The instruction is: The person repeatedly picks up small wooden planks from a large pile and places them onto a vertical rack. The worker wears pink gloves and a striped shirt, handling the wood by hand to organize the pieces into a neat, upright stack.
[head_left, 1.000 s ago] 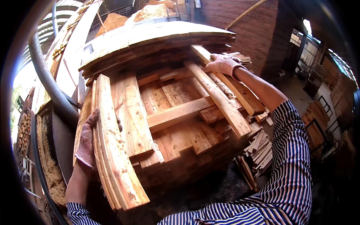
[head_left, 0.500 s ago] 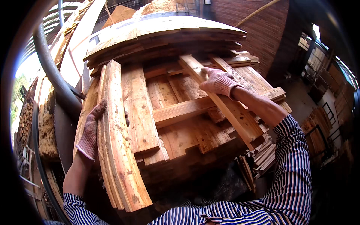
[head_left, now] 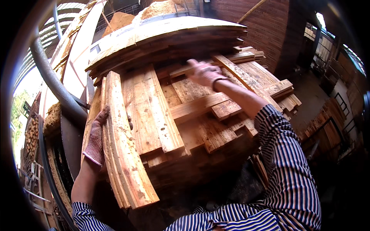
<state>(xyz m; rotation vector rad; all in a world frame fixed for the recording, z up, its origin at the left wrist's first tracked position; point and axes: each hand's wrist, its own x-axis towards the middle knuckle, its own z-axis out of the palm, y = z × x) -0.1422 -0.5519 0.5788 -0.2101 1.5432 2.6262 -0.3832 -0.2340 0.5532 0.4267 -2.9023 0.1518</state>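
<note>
My left hand [head_left: 97, 134], in a dusty knitted glove, is wrapped round a bundle of long wooden boards [head_left: 125, 154] tilted at the left of the pile, its fingertips showing on the bundle's right side. My right hand [head_left: 206, 73], gloved too, hangs over the middle of the pile with a finger stretched out and nothing visible in it; motion blurs it. Right of the bundle lie a wide plank [head_left: 140, 115] and a second plank [head_left: 163, 111], side by side. A crosswise batten [head_left: 198, 107] runs under my right forearm. A narrow board [head_left: 243, 79] lies slanting beyond my right wrist.
A higher stack of boards [head_left: 165, 32] rises at the back. A thick curved grey pipe [head_left: 54, 77] stands at the left, beside more timber. Sawdust heaps [head_left: 158, 9] and a brick wall [head_left: 258, 29] are behind. More boards [head_left: 323, 123] lie at the right.
My right hand has let go of the board it held and moved left. A plank now lies beside the wide one on the left. My left hand keeps its hold.
</note>
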